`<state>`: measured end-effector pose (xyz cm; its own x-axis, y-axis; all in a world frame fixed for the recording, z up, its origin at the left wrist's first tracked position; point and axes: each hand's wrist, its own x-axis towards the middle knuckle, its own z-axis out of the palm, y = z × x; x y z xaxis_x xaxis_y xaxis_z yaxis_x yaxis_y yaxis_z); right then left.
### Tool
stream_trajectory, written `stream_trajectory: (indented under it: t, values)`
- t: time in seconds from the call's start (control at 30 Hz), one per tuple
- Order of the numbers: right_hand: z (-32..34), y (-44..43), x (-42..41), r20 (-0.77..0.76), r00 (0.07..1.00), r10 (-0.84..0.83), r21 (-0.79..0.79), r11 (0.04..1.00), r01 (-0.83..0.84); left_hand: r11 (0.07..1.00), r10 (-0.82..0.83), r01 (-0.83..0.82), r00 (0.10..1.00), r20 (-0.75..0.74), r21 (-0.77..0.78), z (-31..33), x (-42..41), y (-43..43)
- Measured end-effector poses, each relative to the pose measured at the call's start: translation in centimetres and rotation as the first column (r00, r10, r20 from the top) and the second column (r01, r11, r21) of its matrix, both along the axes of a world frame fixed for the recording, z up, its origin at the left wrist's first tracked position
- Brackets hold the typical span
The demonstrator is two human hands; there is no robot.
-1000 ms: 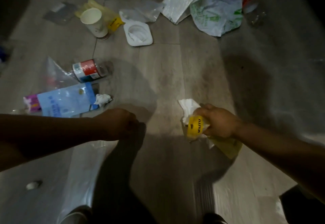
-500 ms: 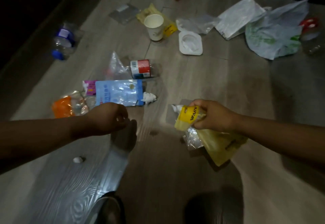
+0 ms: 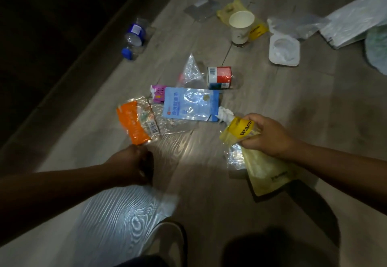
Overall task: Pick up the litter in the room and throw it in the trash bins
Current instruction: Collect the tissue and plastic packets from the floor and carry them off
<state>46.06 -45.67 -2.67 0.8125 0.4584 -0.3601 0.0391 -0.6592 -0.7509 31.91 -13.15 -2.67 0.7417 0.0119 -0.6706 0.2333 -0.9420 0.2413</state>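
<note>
**Left hand (image 3: 130, 165) now moved up to orange wrapper (image 3: 134, 123)**

Its fingers are curled at the wrapper's low end, left of the middle; a grip cannot be told. Right of the middle, the yellow bag (image 3: 240, 129) is held tight in the right hand (image 3: 266, 135).

- The left forearm (image 3: 62, 189) is reaching in from the left edge.
- The left hand (image 3: 134, 164) is curling its fingers inward, in shadow; grip undetermined.
- The right forearm (image 3: 339, 168) is extending in from the right edge.
- The right hand (image 3: 266, 134) is clenching fingers and thumb round the bunched top of a yellow plastic bag (image 3: 263, 172).
</note>
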Motion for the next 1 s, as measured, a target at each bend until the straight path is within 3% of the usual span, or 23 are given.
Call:
stream_trajectory:
  t: [0.23,0.33,0.4,0.47,0.53,0.63,0.83,1.0]
  values:
    - [-0.1,-1.1,0.0,0.0,1.0,-0.023,0.012,1.0,0.023,0.99,0.124,-0.113,0.983,0.136,-0.087,-0.7,2.5,-0.6]
    - [-0.4,-1.9,0.4,0.004,0.999,-0.05,0.019,0.999,0.05,0.957,0.276,-0.228,0.905,0.323,-0.178,-0.4,3.9,-0.5]
    - [-0.6,-2.2,0.5,0.006,0.998,-0.066,0.027,0.997,0.066,0.937,0.348,-0.318,0.832,0.433,-0.142,-0.7,4.8,-0.1]
    - [-0.7,-2.4,0.6,0.005,0.997,-0.072,0.035,0.997,0.072,0.912,0.391,-0.407,0.833,0.392,-0.046,-1.4,5.8,0.6]
    - [-0.7,-2.5,0.7,0.002,0.998,-0.069,0.04,0.997,0.069,0.887,0.445,-0.461,0.859,0.255,0.005,-1.9,6.6,0.9]
    - [-0.7,-2.6,0.7,0.003,0.998,-0.056,0.031,0.998,0.056,0.922,0.369,-0.383,0.912,0.179,0.054,-2.8,7.5,0.2]
    - [-1.1,-3.6,0.3,-0.015,0.995,-0.102,0.033,0.994,0.102,0.959,0.276,-0.283,0.907,0.316,-0.027,-3.0,10.7,-3.1]
    - [-1.4,-4.7,0.0,-0.043,0.994,-0.104,0.042,0.994,0.106,0.989,0.071,-0.103,0.961,0.266,0.109,-3.3,12.8,-4.9]
